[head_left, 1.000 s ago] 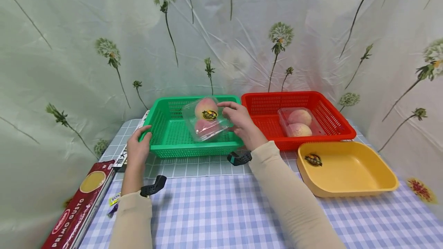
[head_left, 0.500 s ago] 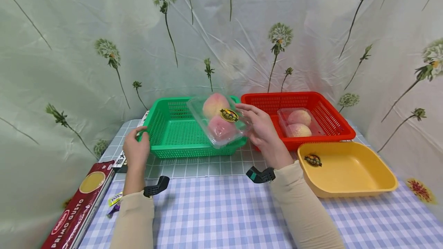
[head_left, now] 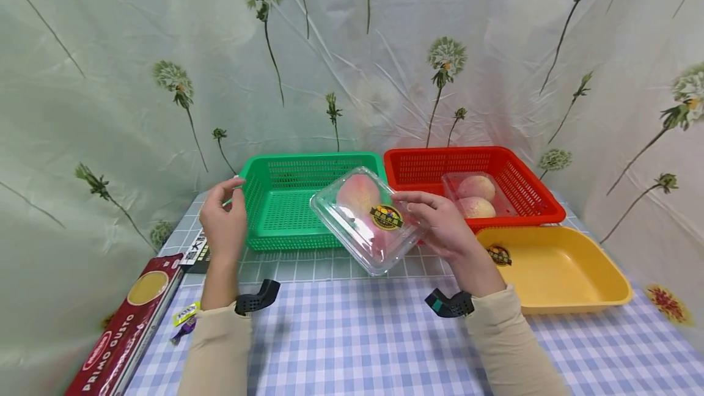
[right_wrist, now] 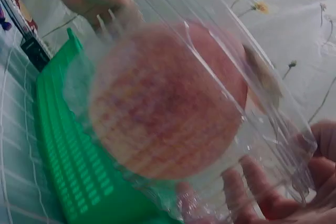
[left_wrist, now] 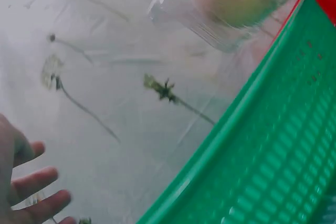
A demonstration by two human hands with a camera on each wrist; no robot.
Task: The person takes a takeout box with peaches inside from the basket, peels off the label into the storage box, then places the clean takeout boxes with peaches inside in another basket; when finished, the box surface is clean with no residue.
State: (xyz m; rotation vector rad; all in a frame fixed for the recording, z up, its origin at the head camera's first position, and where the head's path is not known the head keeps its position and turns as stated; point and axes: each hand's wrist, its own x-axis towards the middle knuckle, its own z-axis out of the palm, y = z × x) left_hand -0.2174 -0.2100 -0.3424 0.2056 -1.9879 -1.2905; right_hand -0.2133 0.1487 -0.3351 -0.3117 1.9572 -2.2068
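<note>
"Box (head_left: 365, 225)?"
"Pinched aloft in the right hand (head_left: 447, 226), hiding the near right corner of the green basket (head_left: 286, 239)."
"Left hand (head_left: 224, 220)?"
"Fingers spread, cut off in its wrist view."
"Below?"
"Checked cloth (head_left: 341, 335); floral curtain (head_left: 330, 47) behind."

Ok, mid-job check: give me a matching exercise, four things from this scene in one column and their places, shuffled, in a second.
Things
1. Peach pack with black-and-gold label
2. Yellow tray
3. Dark red PRIMO GUSTO box
4. Other peach pack

Places
A. Inside the red basket
B. Along the left side of the head view
C. Held by the right hand
D. Standing just in front of the red basket, toward the camera

Right pairs: 1-C, 2-D, 3-B, 4-A
</note>
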